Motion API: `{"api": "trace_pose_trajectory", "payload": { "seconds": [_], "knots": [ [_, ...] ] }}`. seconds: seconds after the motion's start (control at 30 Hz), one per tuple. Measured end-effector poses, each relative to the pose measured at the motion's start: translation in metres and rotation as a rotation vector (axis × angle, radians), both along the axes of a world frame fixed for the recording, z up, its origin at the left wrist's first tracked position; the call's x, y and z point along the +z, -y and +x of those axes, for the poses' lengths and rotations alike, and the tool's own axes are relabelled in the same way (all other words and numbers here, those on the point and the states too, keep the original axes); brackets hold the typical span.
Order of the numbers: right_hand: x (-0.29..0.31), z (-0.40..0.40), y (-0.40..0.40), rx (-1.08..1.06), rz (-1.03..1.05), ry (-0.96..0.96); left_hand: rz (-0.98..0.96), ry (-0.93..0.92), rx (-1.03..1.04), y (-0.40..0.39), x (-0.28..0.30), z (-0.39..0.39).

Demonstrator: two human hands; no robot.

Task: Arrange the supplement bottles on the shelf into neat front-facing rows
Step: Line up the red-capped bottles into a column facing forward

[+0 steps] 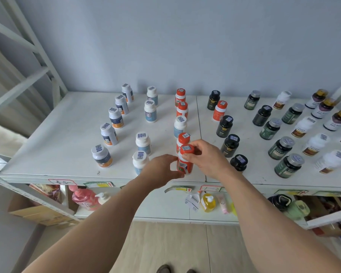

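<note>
Both hands are grasping the orange-capped bottle (185, 160) near the shelf's (47, 154) front edge: right hand (205, 156) pinching its cap, left hand (161, 170) steadying the likely light, rigid, slick body.

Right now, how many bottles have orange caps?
5. Four stand in the middle row: back, next, near the front, and the front one gripped by both hands. One stands in the black-bottle row. None seem hidden.
</note>
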State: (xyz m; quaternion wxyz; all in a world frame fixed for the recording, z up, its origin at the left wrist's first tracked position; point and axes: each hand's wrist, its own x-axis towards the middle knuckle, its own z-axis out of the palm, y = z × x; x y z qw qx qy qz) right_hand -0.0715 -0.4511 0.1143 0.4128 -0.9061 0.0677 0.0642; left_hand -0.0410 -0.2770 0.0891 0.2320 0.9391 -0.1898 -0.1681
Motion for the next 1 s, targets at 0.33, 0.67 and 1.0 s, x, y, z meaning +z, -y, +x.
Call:
{"api": "trace_pose_trajectory", "payload": {
  "seconds": [0.33, 0.67, 1.0],
  "knots": [
    [-0.028, -0.005, -0.004, 0.010, 0.044, -0.105, 0.207, 0.110, -0.149, -0.004, -0.010, 0.005],
    [-0.005, 0.016, 0.004, -0.109, 0.130, -0.051, 0.172, 0.192, -0.173, -0.001, 0.015, 0.027],
    [0.002, 0.075, 0.003, 0.063, -0.152, -0.151, 0.166, 0.169, -0.105, 0.017, 0.033, 0.061]
  ]
}}
